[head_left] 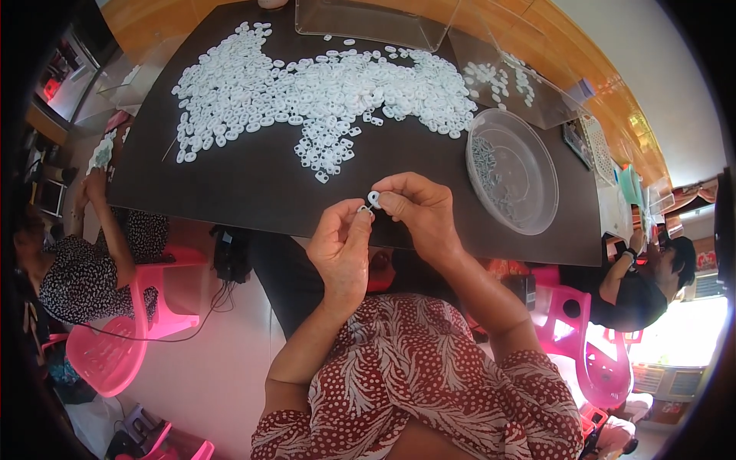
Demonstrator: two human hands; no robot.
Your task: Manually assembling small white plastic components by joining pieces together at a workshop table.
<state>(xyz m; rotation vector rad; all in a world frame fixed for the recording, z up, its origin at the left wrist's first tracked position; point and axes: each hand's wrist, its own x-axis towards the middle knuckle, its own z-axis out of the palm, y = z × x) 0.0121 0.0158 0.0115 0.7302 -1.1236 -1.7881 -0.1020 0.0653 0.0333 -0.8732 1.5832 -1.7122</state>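
Close together above the table's near edge, my two hands meet at their fingertips. A small white oval plastic piece with a hole is pinched between the thumb and forefinger of my right hand. My left hand pinches another small white plastic piece, mostly covered by the fingers. A thin dark bit shows between the two pieces; whether it joins them I cannot tell. Beyond my hands lies a small heap of squarish white pieces with holes, touching a wide spread of white oval pieces.
On the dark table, a clear round tub with small grey metal parts stands right of my hands. A clear plastic bin is at the far edge. People sit at the left and right, near pink chairs.
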